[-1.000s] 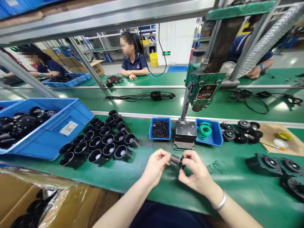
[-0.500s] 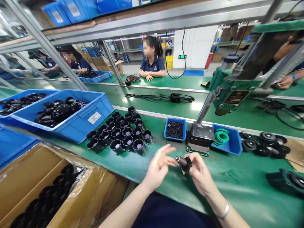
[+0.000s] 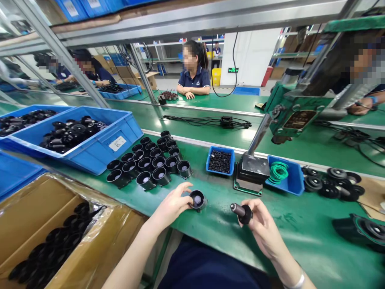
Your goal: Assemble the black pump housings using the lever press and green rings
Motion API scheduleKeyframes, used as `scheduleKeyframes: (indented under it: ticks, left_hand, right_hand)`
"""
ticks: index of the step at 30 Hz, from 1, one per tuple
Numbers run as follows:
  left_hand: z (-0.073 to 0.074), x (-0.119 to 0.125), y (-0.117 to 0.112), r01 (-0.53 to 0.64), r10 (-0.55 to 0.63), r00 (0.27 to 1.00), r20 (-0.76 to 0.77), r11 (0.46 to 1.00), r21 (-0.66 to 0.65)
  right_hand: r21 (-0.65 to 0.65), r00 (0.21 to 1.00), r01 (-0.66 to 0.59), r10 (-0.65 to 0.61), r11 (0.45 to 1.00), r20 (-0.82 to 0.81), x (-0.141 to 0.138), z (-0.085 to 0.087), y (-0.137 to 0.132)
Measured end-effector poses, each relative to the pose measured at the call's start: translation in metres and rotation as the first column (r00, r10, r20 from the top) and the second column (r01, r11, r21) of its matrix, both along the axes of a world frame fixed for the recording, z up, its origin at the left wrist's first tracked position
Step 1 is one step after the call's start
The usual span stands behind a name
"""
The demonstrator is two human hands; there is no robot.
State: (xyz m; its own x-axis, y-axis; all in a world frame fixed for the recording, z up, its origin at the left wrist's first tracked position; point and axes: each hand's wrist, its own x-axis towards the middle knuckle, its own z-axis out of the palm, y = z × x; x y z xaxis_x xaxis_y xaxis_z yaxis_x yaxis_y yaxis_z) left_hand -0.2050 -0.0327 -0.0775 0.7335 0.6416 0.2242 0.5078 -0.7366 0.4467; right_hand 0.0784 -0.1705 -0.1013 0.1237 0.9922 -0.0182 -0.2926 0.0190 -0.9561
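My left hand [image 3: 172, 205] grips a black cup-shaped housing [image 3: 197, 199] that rests on the green bench [image 3: 288, 233]. My right hand [image 3: 262, 228] holds a small dark rotor with a cylindrical shaft [image 3: 242, 212], the shaft pointing up and left. The two parts are apart, about a hand's width between them. Several more black cup housings [image 3: 150, 162] stand in rows just beyond my left hand.
A small blue tray of black rings [image 3: 220, 161], a green press with its base [image 3: 252, 170] and a blue tray of green rings [image 3: 281, 172] stand behind. Large blue bins [image 3: 90, 150] sit left, a cardboard box [image 3: 54, 241] lower left. Black finished parts [image 3: 331, 184] lie right. Other people work across the conveyor.
My left hand let go of the rotor, reached left and took a black cup housing from the rows. The right hand kept the rotor and shifted slightly right.
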Motion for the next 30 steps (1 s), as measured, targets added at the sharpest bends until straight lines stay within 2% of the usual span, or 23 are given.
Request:
scheduleKeyframes:
  ticks: [2, 4, 7, 10, 12, 14, 16, 18, 19, 21, 23, 25, 27, 29, 30]
  left_hand:
    - [0.002, 0.002, -0.003, 0.059, -0.058, 0.998, 0.013, 0.993, -0.104]
    - [0.000, 0.009, -0.009, 0.050, -0.043, 0.998, 0.049, 0.987, -0.153]
    - [-0.010, 0.032, -0.021, -0.111, 0.137, 0.981, 0.141, 0.978, -0.179]
    - [-0.024, 0.060, -0.028, -0.331, 0.359, 0.914, 0.187, 0.929, -0.164]
    - [-0.027, 0.072, -0.026, -0.385, 0.406, 0.897, 0.178, 0.912, -0.141]
    - [-0.023, 0.074, -0.020, -0.310, 0.329, 0.931, 0.158, 0.941, -0.133]
    - [-0.014, 0.071, -0.016, -0.174, 0.187, 0.975, 0.118, 0.979, -0.109]
    - [-0.006, 0.068, -0.015, -0.126, 0.128, 0.991, 0.046, 0.992, -0.031]
    - [-0.002, 0.069, -0.017, -0.157, 0.157, 0.988, 0.001, 0.987, 0.029]
    - [0.002, 0.077, -0.021, -0.276, 0.291, 0.951, -0.105, 0.952, 0.134]
    - [0.005, 0.086, -0.026, -0.390, 0.418, 0.883, -0.214, 0.907, 0.161]
    - [0.008, 0.090, -0.028, -0.450, 0.460, 0.845, -0.271, 0.887, 0.101]
    - [0.010, 0.088, -0.029, -0.442, 0.422, 0.884, -0.203, 0.895, -0.061]
    - [0.011, 0.082, -0.030, -0.321, 0.338, 0.941, -0.007, 0.889, -0.325]
    - [0.010, 0.079, -0.031, -0.224, 0.313, 0.943, 0.117, 0.851, -0.475]
  right_hand:
    - [-0.011, 1.000, 0.008, -0.008, 1.000, -0.015, 0.000, 0.000, -0.001]
    - [-0.017, 0.999, 0.019, -0.020, 1.000, -0.031, -0.001, 0.000, 0.000]
    - [-0.019, 0.999, 0.021, -0.022, 1.000, -0.042, -0.003, 0.001, 0.000]
    - [-0.019, 0.999, 0.025, -0.026, 1.000, -0.043, -0.003, 0.001, -0.001]
    - [-0.021, 0.999, 0.025, -0.026, 0.999, -0.042, -0.001, 0.002, -0.003]
    - [-0.021, 0.999, 0.028, -0.029, 0.999, -0.038, 0.001, 0.002, -0.007]
    - [-0.018, 0.999, 0.036, -0.036, 0.999, -0.032, 0.003, 0.002, -0.012]
    - [-0.016, 0.999, 0.047, -0.047, 0.999, -0.024, 0.004, 0.001, -0.016]
    - [-0.016, 0.998, 0.054, -0.054, 0.998, -0.022, 0.005, 0.001, -0.018]
    - [-0.019, 0.998, 0.064, -0.065, 0.998, -0.027, 0.004, 0.001, -0.021]
    - [-0.024, 0.996, 0.076, -0.077, 0.997, -0.046, 0.003, 0.002, -0.022]
    - [-0.025, 0.994, 0.077, -0.079, 0.997, -0.073, 0.001, 0.002, -0.023]
    - [-0.025, 0.991, 0.082, -0.085, 0.996, -0.107, -0.001, 0.003, -0.025]
    - [-0.023, 0.987, 0.070, -0.072, 0.997, -0.144, -0.003, 0.005, -0.027]
    - [-0.020, 0.985, 0.056, -0.059, 0.998, -0.163, -0.005, 0.006, -0.028]
